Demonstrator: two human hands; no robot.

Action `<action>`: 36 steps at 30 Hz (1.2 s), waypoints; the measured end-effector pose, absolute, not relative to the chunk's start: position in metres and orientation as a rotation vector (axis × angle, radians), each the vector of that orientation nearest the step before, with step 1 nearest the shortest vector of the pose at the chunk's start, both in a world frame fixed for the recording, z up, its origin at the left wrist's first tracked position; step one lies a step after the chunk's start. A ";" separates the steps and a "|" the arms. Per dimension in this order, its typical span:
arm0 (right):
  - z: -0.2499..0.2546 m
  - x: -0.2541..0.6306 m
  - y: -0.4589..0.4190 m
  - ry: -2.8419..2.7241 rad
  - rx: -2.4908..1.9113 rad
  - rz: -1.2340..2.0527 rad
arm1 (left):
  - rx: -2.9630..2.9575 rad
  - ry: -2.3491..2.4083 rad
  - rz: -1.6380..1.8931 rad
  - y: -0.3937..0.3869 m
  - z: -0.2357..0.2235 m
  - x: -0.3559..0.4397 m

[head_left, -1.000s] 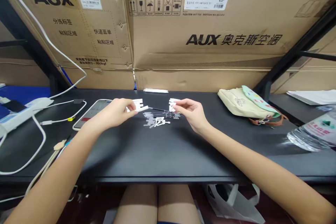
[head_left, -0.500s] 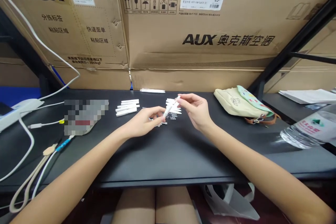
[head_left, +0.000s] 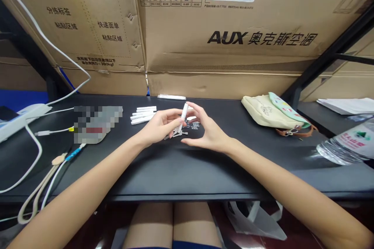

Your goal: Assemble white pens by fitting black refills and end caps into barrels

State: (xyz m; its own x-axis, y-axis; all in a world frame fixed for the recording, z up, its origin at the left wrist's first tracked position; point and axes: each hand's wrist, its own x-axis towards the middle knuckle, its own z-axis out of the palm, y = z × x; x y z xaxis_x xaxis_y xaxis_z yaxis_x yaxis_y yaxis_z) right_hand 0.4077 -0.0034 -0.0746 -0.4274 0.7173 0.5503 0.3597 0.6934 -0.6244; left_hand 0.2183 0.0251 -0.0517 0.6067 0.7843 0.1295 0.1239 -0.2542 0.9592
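- blurred-out blob (head_left: 97, 124) on the left of the black desk (head_left: 163, 171), no clue what's under there
- plastic water bottle (head_left: 347, 146) at the desk's right end, chopped off by the frame
- tiny clear bits (head_left: 194, 125) mid-desk, too small to make out, some tucked behind the right hand (head_left: 212, 132)

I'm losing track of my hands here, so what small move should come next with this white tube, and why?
Probably close the fingers of the right hand on the white plastic tube: it stands upright in the fingertips of the left hand, while the right hand curves open around it, just above the loose small parts.
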 end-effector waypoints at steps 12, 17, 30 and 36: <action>-0.083 0.396 -0.007 -2.042 -0.793 0.471 | 1.675 0.706 0.747 0.021 -0.053 0.221; -0.080 0.397 -0.010 -1.967 -0.761 0.468 | 1.787 0.683 0.755 0.022 -0.056 0.220; -0.074 0.398 -0.004 -1.474 -0.814 0.776 | 1.692 0.764 0.653 0.019 -0.056 0.224; -0.072 0.398 -0.004 -1.417 -0.822 0.826 | 1.557 0.837 0.779 0.024 -0.055 0.222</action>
State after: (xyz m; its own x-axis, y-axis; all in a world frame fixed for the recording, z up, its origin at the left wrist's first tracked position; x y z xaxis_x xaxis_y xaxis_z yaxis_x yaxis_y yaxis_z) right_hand 0.3979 -0.0036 -0.0718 -0.0075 0.8710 0.4912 0.0019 0.4913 -0.8710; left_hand 0.2220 0.0241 -0.0549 0.5260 0.8498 0.0343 0.0950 -0.0987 0.9906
